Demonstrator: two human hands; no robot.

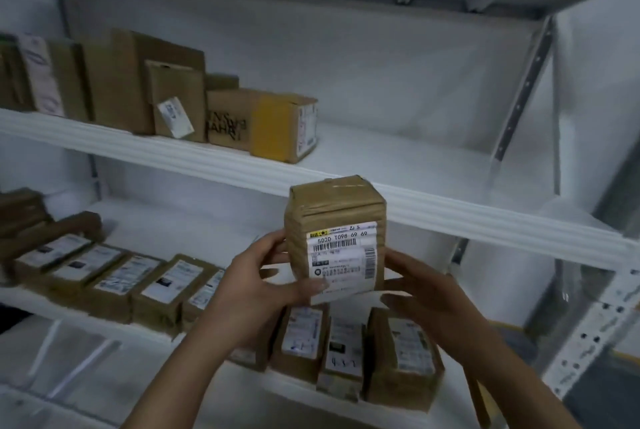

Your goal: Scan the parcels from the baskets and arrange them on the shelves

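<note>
Holding a taped brown parcel [334, 206] upright between both hands, we have it raised in front of the white rack, its top level with the front lip of the upper shelf [485, 224]. Its shipping label [341, 257] faces us, barcode and printed code readable. Our left hand [256, 284] grips the parcel's left side, thumb laid across the bottom of the label and fingers curled behind. Our right hand [427, 293] cups the right side, fingertips against the edge and thumb reaching under the base.

Behind and below the parcel, the lower shelf [242, 380] carries a row of parcels [145, 284], lying flat with labels up, running from the far left to just under our hands. On the upper shelf, cardboard boxes [138, 82] stand side by side at the left, ending with a yellow-banded box [277, 125]; the shelf to its right shows bare white. A perforated metal upright [523, 89] stands at the right.
</note>
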